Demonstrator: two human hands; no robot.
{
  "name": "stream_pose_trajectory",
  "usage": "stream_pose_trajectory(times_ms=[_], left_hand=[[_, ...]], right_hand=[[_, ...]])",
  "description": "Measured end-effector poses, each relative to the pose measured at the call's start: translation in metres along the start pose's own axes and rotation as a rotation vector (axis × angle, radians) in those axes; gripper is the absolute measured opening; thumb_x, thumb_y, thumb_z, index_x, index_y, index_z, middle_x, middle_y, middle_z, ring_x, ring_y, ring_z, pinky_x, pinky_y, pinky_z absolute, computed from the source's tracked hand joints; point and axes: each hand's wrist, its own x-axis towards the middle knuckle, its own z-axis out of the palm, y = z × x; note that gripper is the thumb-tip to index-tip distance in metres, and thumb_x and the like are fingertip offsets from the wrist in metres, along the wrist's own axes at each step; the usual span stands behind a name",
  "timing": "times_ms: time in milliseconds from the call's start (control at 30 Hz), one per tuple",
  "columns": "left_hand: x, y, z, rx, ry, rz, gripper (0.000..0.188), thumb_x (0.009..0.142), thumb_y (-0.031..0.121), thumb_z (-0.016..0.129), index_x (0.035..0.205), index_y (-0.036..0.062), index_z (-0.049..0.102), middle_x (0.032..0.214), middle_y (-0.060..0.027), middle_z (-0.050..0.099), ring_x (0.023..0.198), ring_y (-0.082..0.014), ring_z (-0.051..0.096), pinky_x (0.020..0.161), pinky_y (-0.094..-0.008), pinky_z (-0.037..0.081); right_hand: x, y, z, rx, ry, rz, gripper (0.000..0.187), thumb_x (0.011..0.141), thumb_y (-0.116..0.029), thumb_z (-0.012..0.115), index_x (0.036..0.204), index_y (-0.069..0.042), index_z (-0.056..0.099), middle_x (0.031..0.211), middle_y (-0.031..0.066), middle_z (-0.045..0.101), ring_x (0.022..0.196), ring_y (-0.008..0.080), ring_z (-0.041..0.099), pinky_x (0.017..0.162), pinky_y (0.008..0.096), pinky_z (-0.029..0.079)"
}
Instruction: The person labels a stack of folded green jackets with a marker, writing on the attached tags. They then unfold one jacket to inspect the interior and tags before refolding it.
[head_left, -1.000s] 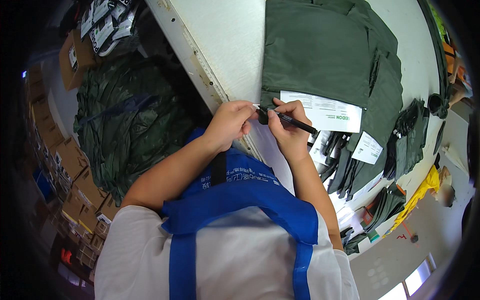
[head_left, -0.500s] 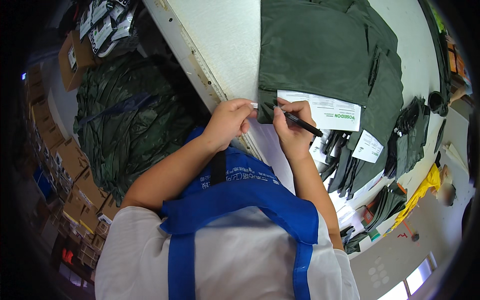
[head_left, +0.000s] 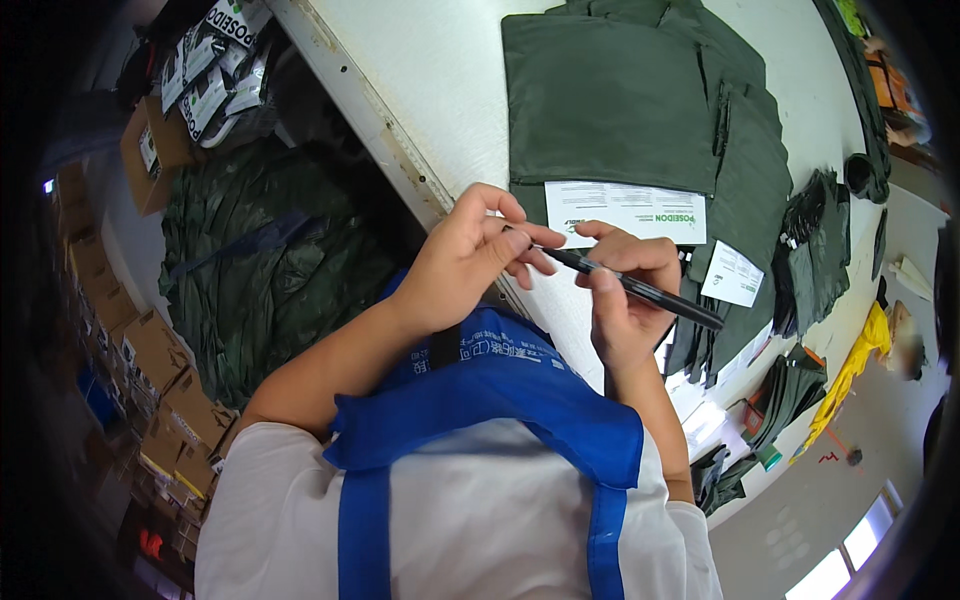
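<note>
My right hand grips a black marker pen between thumb and fingers, its thin end pointing at my left hand. Up against that end is my left hand, thumb and fingertips pinched together. A small dark bit shows at the pinch, but I cannot make out what it is. Just beyond both hands lies a folded dark green garment on the white table. A white printed card rests along its near edge.
More dark green garments with a second white card spread to the right. Left of the table edge are a large green pile, an open carton and stacked boxes. A yellow garment hangs at the far right.
My left hand has let go of the small white tag at the garment's corner and moved to the pen's thin end. My right hand has shifted slightly right and nearer with the pen.
</note>
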Motion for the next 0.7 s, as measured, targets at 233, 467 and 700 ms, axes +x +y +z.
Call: stream_pose_trajectory(times_ms=[233,467,700], left_hand=[[-0.005,0.009,0.014,-0.376,-0.142,-0.007,0.018,0.1,0.027,0.042,0.104,0.0092,0.042,0.118,-0.0233,0.057,0.092,-0.019,0.059,0.083,-0.0343,0.049],[-0.014,0.018,0.023,-0.139,-0.111,-0.022,0.017,0.098,0.022,0.047,0.098,0.0049,0.047,0.092,-0.0117,0.062,0.078,-0.0132,0.059,0.069,-0.0266,0.049],[-0.013,0.02,0.039,-0.105,-0.129,-0.072,0.012,0.096,0.014,0.051,0.091,0.0035,0.05,0.074,-0.006,0.059,0.061,-0.0075,0.05,0.055,-0.0198,0.041]], right_hand=[[-0.007,-0.023,0.004,-0.126,0.014,-0.099,0.021,0.079,0.002,0.064,0.09,-0.004,0.047,0.072,0.0044,0.059,0.065,0.013,0.055,0.09,0.0469,0.044],[-0.019,-0.034,0.006,-0.288,0.007,-0.121,0.022,0.076,0.003,0.066,0.091,-0.002,0.051,0.077,0.0066,0.06,0.072,0.0179,0.057,0.087,0.0407,0.045],[-0.035,-0.038,0.006,-0.134,0.151,-0.14,0.021,0.076,0.007,0.067,0.09,-0.002,0.053,0.08,0.0104,0.059,0.073,0.0204,0.055,0.07,0.0338,0.044]])
